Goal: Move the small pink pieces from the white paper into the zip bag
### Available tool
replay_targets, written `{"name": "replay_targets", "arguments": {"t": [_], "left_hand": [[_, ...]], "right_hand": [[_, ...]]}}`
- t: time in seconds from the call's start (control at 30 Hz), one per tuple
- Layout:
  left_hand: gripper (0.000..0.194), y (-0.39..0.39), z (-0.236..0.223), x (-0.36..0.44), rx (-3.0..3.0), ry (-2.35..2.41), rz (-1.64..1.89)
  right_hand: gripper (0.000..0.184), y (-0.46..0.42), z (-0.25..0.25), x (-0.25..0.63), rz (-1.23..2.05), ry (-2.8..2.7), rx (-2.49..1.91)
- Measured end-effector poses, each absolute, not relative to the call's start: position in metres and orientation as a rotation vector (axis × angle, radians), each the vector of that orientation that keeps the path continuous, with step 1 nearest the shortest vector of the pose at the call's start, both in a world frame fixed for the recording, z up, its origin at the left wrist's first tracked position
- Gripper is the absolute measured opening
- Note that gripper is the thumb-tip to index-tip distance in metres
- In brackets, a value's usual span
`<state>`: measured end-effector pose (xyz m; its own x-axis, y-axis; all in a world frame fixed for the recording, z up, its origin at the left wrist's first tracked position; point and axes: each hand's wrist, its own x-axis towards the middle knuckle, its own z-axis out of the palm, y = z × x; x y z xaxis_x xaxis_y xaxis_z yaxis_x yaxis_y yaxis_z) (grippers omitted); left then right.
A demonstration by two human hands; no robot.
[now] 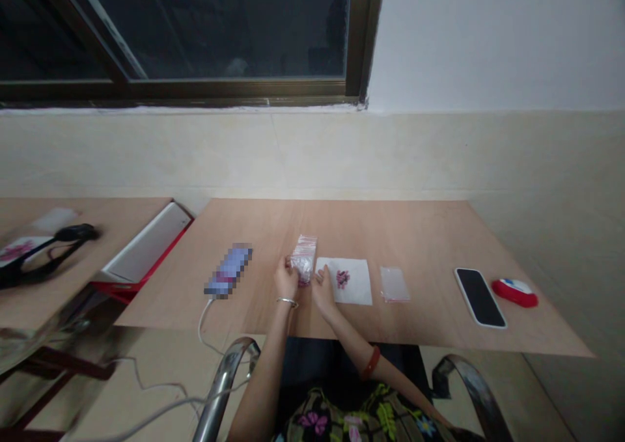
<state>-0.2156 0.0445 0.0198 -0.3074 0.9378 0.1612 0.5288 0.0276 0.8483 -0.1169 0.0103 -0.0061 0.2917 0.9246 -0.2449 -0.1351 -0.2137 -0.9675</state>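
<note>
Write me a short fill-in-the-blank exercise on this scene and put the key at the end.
1. The left hand, at the clear bags, has a ____-coloured bracelet at its wrist.
2. As pictured, the right hand is at the ____ edge of the sheet.
3. That sheet, with small pieces on it, is ____ in colour.
4. The white-rimmed phone lies beside a mostly ____ object at the far right.

Missing words: silver; left; white; red.

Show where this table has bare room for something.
Bare tabletop runs along the wall; more lies between the cabled phone and the left hand, and between the flat plastic bag and the white-edged phone. Crowded: the middle, where the right hand, clear bags and white paper sit close.
</note>
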Motion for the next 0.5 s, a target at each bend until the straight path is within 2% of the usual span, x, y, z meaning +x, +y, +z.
{"name": "replay_targets", "arguments": {"t": [0.1,0.2,0.27,0.37,0.5], "left_hand": [[0.052,0.040,0.033,-0.204,1.630,2.016,1.184],[0.052,0.032,0.050,-0.177,1.830,1.962,1.171],[0.047,0.024,0.055,-0.148,2.000,1.766,1.141],[0.037,0.009,0.048,-0.096,2.208,1.370,0.948],[0.043,-0.014,0.021,-0.038,2.338,0.943,0.655]], "right_hand": [[0.062,0.012,0.001,-0.099,1.163,-0.728,-1.394],[0.051,0.009,0.009,-0.066,1.027,-0.822,-1.367],[0.046,0.004,0.014,-0.036,0.906,-0.939,-1.395],[0.050,-0.010,0.013,0.013,0.714,-1.134,-1.486],[0.051,-0.035,0.000,0.068,0.536,-1.201,-1.684]]}}
